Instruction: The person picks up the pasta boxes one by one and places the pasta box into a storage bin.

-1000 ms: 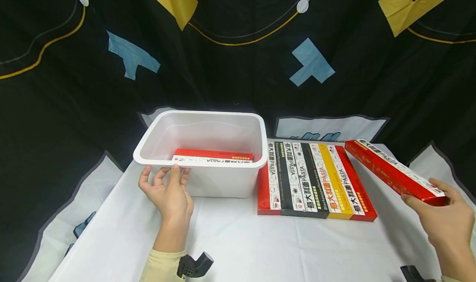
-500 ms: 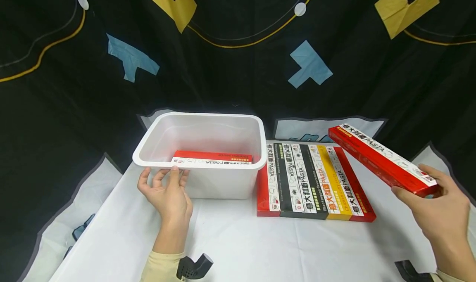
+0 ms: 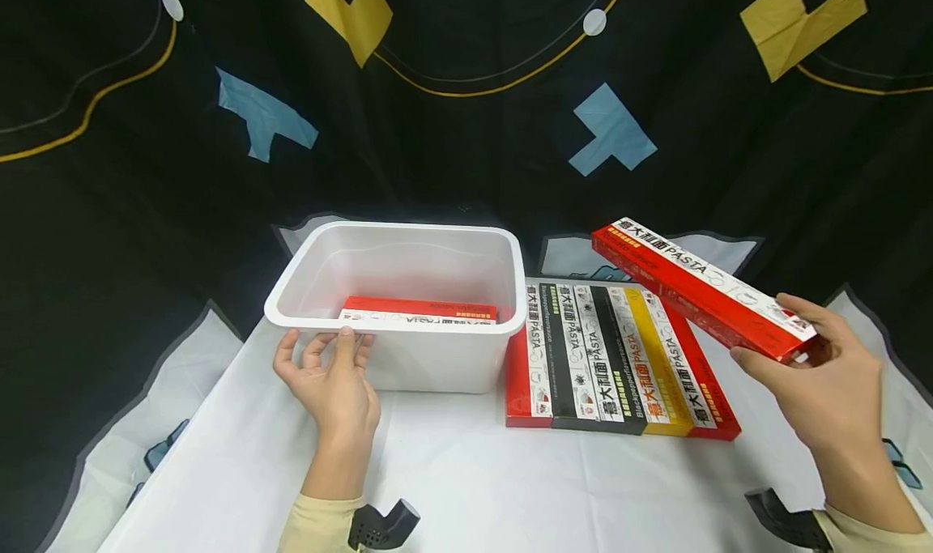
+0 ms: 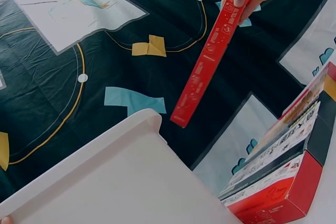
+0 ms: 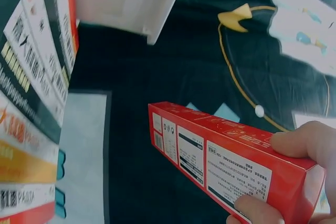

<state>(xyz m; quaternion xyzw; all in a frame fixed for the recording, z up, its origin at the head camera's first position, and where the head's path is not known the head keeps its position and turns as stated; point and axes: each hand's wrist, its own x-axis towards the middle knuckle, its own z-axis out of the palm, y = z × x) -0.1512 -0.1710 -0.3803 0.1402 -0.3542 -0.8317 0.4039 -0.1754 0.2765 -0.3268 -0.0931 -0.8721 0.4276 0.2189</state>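
My right hand [image 3: 820,383] grips the near end of a long red pasta box [image 3: 700,290], holding it tilted in the air over the right part of the box row. In the right wrist view, thumb and fingers pinch that red pasta box [image 5: 220,156] near its end. My left hand [image 3: 331,383] holds the front rim of a white plastic bin [image 3: 430,359], thumb at the lip and fingers underneath. Inside the bin lies another red pasta box [image 3: 419,308], partly hidden by the front wall. Several pasta boxes [image 3: 605,359], red, black and yellow, lie side by side right of the bin.
A white cloth [image 3: 547,488] covers the table. Behind it hangs a dark curtain [image 3: 474,156] with yellow and blue patches. The row of boxes stands close against the bin's right side. A black wrist camera [image 3: 382,527] sits on the left sleeve.
My right hand has carried the red pasta box left and upward, from the right of the row to above its right end. The left hand stays at the bin's rim.
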